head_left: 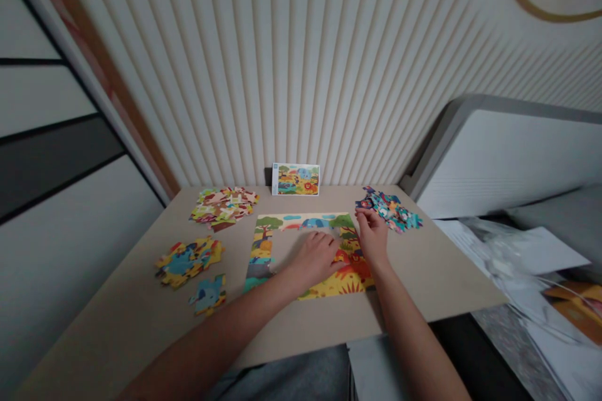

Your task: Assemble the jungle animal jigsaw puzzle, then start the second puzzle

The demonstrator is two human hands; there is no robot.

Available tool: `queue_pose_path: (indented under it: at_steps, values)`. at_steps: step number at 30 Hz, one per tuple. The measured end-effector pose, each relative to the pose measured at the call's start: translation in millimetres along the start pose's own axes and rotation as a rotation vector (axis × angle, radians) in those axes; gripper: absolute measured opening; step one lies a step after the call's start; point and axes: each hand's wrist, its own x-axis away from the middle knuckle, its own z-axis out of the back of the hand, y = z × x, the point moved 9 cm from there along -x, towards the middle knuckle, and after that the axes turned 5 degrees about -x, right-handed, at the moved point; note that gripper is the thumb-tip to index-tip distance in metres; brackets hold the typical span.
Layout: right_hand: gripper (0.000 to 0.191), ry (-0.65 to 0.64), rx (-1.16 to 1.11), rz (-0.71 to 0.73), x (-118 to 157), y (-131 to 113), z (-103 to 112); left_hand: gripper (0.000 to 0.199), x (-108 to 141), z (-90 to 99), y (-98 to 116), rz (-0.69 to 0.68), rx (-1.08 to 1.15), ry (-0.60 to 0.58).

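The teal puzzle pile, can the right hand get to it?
Probably yes: the right hand is close beside the teal pile, and nothing seems in between. I can't tell if it's holding anything.

The left hand (316,258), right hand (374,239) and forearms (254,310) are bare, above faded grey-blue trousers (286,379).

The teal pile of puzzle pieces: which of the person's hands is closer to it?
Right. The right hand is just beside the teal pile, at its left edge; the left hand is farther off, over the puzzle frame.
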Motion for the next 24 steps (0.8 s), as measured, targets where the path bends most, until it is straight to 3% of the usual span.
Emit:
queue_pose_path:
  at_steps: [4,11,16,24]
  values:
    - [0.029,-0.024,0.029,0.009,1,0,-3,0.042,-2,-8.7,2,0.026,0.003,0.0]
    - [0.028,-0.017,0.03,0.028,1,-2,-2,0.024,6,-3.2,-1,-0.008,0.033,-0.018]
    - [0.027,-0.007,0.036,0.036,0,-2,0,0.036,13,-10.9,1,-0.152,0.037,-0.049]
    - [0.027,-0.012,0.041,0.025,0,-1,-1,0.034,12,-14.6,0,-0.184,0.039,-0.024]
